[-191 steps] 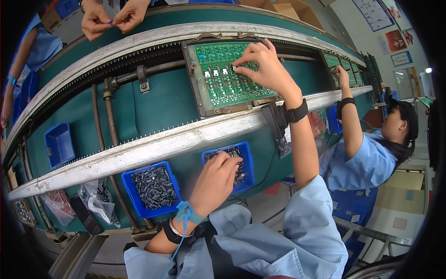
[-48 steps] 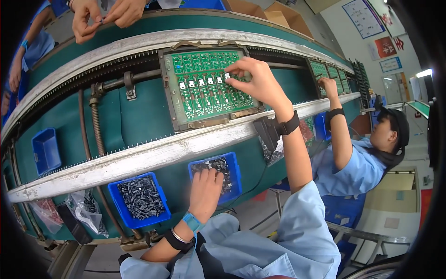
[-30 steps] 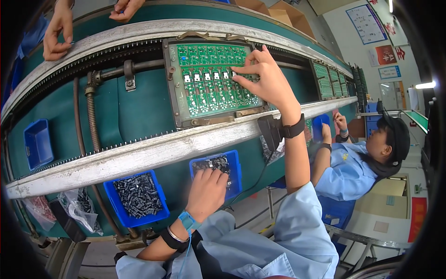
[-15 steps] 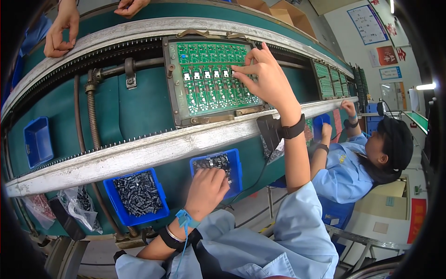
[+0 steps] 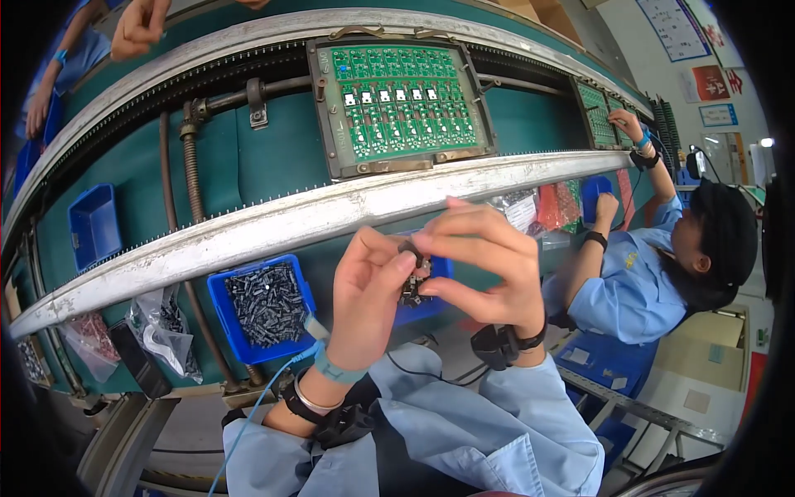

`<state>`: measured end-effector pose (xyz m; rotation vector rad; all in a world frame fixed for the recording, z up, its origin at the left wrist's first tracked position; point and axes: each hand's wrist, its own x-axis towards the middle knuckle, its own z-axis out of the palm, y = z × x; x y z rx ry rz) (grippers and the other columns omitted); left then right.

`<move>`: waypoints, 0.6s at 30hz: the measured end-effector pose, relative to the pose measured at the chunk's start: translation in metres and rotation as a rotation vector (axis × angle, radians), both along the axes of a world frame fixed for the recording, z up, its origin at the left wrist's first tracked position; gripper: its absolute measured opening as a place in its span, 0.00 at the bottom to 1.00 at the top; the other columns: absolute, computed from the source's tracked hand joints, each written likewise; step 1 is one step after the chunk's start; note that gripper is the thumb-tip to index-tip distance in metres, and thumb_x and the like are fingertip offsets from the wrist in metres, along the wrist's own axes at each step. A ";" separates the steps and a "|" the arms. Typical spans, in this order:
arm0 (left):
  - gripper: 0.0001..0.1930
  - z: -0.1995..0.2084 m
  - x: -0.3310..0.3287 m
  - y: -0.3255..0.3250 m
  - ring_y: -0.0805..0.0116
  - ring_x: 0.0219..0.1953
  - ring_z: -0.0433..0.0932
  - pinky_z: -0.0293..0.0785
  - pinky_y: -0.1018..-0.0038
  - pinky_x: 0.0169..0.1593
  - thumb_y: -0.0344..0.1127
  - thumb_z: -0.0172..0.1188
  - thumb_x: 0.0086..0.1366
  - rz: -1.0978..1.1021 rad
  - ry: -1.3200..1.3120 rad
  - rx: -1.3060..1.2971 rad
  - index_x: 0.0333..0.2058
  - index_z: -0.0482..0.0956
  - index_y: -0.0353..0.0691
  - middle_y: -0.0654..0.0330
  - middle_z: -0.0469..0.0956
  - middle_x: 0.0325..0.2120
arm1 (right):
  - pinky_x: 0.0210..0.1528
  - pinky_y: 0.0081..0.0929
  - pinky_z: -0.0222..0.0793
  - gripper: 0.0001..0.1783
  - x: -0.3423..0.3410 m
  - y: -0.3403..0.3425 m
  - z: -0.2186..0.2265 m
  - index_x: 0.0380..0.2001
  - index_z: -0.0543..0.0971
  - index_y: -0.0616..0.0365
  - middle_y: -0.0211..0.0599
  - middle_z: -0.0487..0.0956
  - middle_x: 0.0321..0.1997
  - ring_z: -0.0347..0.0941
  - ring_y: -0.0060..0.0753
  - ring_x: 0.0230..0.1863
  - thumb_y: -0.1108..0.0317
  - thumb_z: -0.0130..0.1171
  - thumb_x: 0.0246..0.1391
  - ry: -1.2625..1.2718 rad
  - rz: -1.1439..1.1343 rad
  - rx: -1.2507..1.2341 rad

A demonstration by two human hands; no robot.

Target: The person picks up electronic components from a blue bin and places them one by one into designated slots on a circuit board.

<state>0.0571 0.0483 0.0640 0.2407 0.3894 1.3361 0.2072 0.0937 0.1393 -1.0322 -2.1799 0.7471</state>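
Observation:
My left hand (image 5: 364, 298) is closed in a pinch, with a small black electronic component (image 5: 408, 248) at its fingertips. My right hand (image 5: 489, 261) meets it from the right, its forefinger at the same component and its thumb lower down. Partly hidden under both hands is a blue bin (image 5: 441, 270) with small dark and metallic parts. Beyond the near rail, a framed carrier (image 5: 325, 124) holds a green circuit board panel (image 5: 406, 124); a row of white parts and one blue part sit on it.
A blue bin (image 5: 217, 290) of black components (image 5: 265, 302) stands left of my hands. Farther left are plastic bags (image 5: 157, 327) and another blue bin (image 5: 93, 224). The white rail (image 5: 364, 203) crosses ahead. A co-worker (image 5: 638, 257) works at right; another person's hand (image 5: 139, 29) is across the line.
My right hand has left the board panel and come back toward my body. My left hand has risen from the parts bin with a component; both hands now meet above the bin.

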 end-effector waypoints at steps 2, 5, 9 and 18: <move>0.03 0.004 0.000 -0.003 0.74 0.40 0.77 0.74 0.75 0.47 0.26 0.54 0.68 0.001 -0.020 -0.005 0.36 0.68 0.37 0.58 0.78 0.38 | 0.59 0.47 0.69 0.23 0.001 -0.006 -0.012 0.43 0.84 0.59 0.41 0.82 0.39 0.79 0.41 0.44 0.75 0.71 0.37 0.072 0.009 0.074; 0.03 0.011 0.000 -0.006 0.73 0.42 0.77 0.74 0.74 0.48 0.26 0.53 0.68 0.012 -0.065 -0.019 0.35 0.68 0.37 0.57 0.78 0.38 | 0.56 0.45 0.72 0.22 0.000 -0.013 -0.018 0.42 0.83 0.61 0.43 0.82 0.40 0.79 0.41 0.44 0.78 0.70 0.38 0.142 -0.006 0.110; 0.03 0.018 -0.002 -0.007 0.72 0.43 0.77 0.73 0.74 0.49 0.25 0.53 0.68 0.095 0.146 0.007 0.36 0.68 0.37 0.57 0.78 0.38 | 0.54 0.41 0.74 0.18 -0.003 -0.020 -0.018 0.41 0.82 0.64 0.47 0.82 0.41 0.80 0.42 0.45 0.81 0.67 0.42 0.272 -0.089 -0.034; 0.05 0.011 -0.038 -0.005 0.67 0.42 0.77 0.73 0.70 0.50 0.21 0.54 0.65 0.286 0.620 0.160 0.37 0.68 0.35 0.52 0.77 0.40 | 0.52 0.33 0.75 0.12 0.014 0.014 -0.032 0.42 0.78 0.68 0.46 0.82 0.41 0.80 0.37 0.46 0.82 0.61 0.53 0.690 -0.183 -0.509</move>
